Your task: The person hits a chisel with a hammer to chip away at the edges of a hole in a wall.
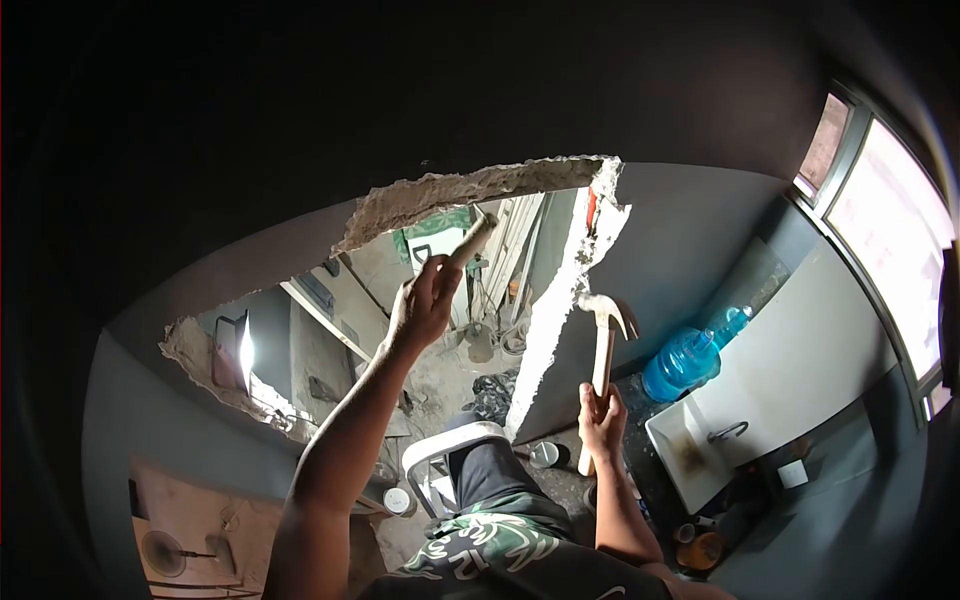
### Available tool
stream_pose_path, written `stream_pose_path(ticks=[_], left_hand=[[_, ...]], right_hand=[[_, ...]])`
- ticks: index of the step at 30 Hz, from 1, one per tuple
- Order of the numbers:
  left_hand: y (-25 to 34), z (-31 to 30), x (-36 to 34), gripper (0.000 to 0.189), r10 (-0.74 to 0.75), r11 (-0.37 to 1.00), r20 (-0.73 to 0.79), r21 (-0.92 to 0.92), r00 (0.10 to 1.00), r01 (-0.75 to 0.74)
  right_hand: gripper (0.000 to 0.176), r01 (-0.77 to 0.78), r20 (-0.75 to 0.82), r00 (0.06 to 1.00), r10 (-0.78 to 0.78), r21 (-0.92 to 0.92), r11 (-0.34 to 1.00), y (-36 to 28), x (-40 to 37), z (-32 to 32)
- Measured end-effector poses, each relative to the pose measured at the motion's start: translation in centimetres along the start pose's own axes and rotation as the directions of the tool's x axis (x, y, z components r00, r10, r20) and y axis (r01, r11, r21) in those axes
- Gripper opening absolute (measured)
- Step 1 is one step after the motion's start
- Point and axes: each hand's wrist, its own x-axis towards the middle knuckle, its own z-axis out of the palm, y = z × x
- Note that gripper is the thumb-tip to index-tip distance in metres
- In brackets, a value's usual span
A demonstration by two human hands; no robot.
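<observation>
My right hand (pixel 601 428) is wrapped round the wooden handle of a claw hammer (pixel 603 345), held upright with its metal head against or close to the broken edge of the wall (pixel 548 335). My left hand (pixel 428 298) is raised in front of the jagged opening, its fingers closed on a pale, dusty rod-shaped tool (pixel 472 243). That tool points up and to the right, and its exact kind cannot be made out. Rough broken masonry (pixel 440 197) runs along the opening's top. A red strip (pixel 592 208) shows in the wall's cut edge.
A white-topped ladder or stool (pixel 455 438) is by my legs. To the right are blue water jugs (pixel 685 362), a sink (pixel 690 450) and a window (pixel 890 200). Buckets (pixel 398 500) stand on the debris-strewn floor. A fan (pixel 165 553) is at lower left.
</observation>
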Motion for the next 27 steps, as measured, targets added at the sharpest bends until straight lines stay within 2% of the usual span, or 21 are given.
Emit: stream_pose_path(ticks=[2, 3, 4, 6, 8, 10, 11, 12, 13, 14, 17, 20, 21, 22, 24, 26, 27], left_hand=[[1.3, -0.5, 0.4, 0.025, -0.007, 1.0, -0.079, 0.002, 0.997, 0.007], [1.5, -0.6, 0.4, 0.025, -0.013, 1.0, -0.083, 0.0, 0.996, 0.013], [1.6, -0.7, 0.6, 0.025, -0.041, 0.999, -0.087, 0.013, 0.995, 0.043], [2.9, -0.9, 0.4, 0.024, -0.056, 0.997, -0.123, 0.042, 0.991, 0.061], [4.2, -0.7, 0.4, 0.022, -0.088, 0.993, -0.183, 0.056, 0.979, 0.1], [5.0, -0.6, 0.5, 0.025, -0.074, 0.996, -0.224, 0.024, 0.972, 0.082], [5.3, -0.8, 0.6, 0.027, -0.111, 0.992, -0.198, 0.041, 0.974, 0.122], [5.5, -0.9, 0.9, 0.029, -0.148, 0.985, -0.173, 0.058, 0.974, 0.16], [5.4, -1.1, 1.1, 0.03, -0.153, 0.983, -0.171, 0.072, 0.973, 0.167], [5.5, -1.1, 1.4, 0.031, -0.148, 0.988, -0.211, -0.001, 0.966, 0.152], [6.9, -1.7, 1.8, 0.031, -0.209, 0.976, -0.21, 0.022, 0.955, 0.218], [7.7, -1.7, 1.9, 0.032, -0.209, 0.975, -0.237, 0.022, 0.949, 0.221], [7.9, -1.6, 1.7, 0.032, -0.211, 0.975, -0.235, 0.017, 0.949, 0.222], [8.3, -1.6, 1.6, 0.03, -0.202, 0.976, -0.249, 0.026, 0.947, 0.215], [8.5, -1.3, 1.2, 0.029, -0.187, 0.979, -0.27, 0.033, 0.945, 0.203], [7.3, -0.6, 1.4, 0.028, -0.148, 0.984, -0.307, 0.049, 0.94, 0.171], [7.4, -0.7, 1.6, 0.028, -0.098, 0.991, -0.323, 0.058, 0.941, 0.123]], right_hand=[[0.024, 0.072, 0.041, 0.996, -0.077, 0.114, 0.991, -1.0, 1.1, 0.5], [0.022, -0.019, 0.105, 0.994, -0.009, 0.263, 0.965, -1.1, 1.5, 1.2], [0.022, -0.017, 0.111, 0.994, -0.013, 0.26, 0.966, -3.3, 2.2, 1.2], [0.025, -0.236, 0.226, 0.964, 0.143, 0.473, 0.849, -8.4, 3.3, 0.5], [0.027, -0.2, 0.212, 0.971, 0.109, 0.476, 0.857, -11.7, 4.1, 1.0], [0.028, 0.009, 0.103, 0.988, -0.116, 0.712, 0.702, -14.4, 4.8, 1.4], [0.03, 0.045, 0.05, 0.992, -0.113, 0.704, 0.709, -16.4, 5.0, 1.4], [0.032, 0.158, -0.032, 0.979, -0.199, 0.732, 0.663, -17.7, 5.5, 1.6], [0.032, 0.186, -0.054, 0.975, -0.217, 0.733, 0.654, -19.4, 5.8, 1.3], [0.033, 0.212, -0.077, 0.97, -0.232, 0.734, 0.645, -21.1, 6.1, 0.9], [0.028, 0.389, -0.234, 0.92, -0.316, 0.652, 0.651, -24.5, 7.7, 0.4], [0.025, 0.32, -0.158, 0.945, -0.287, 0.625, 0.712, -22.4, 9.2, 2.6], [0.024, 0.533, -0.206, 0.844, -0.495, 0.233, 0.813, -20.3, 10.1, 4.3], [0.024, 0.657, -0.153, 0.712, -0.686, -0.2, 0.727, -17.9, 10.7, 5.9], [0.022, 0.651, 0.226, 0.757, -0.613, -0.189, 0.735, -15.2, 10.4, 7.1], [0.018, 0.584, 0.216, 0.808, -0.548, -0.168, 0.794, -14.2, 9.2, 5.7], [0.016, 0.378, 0.23, 0.907, -0.353, -0.071, 0.923, -14.7, 8.5, 4.9]])
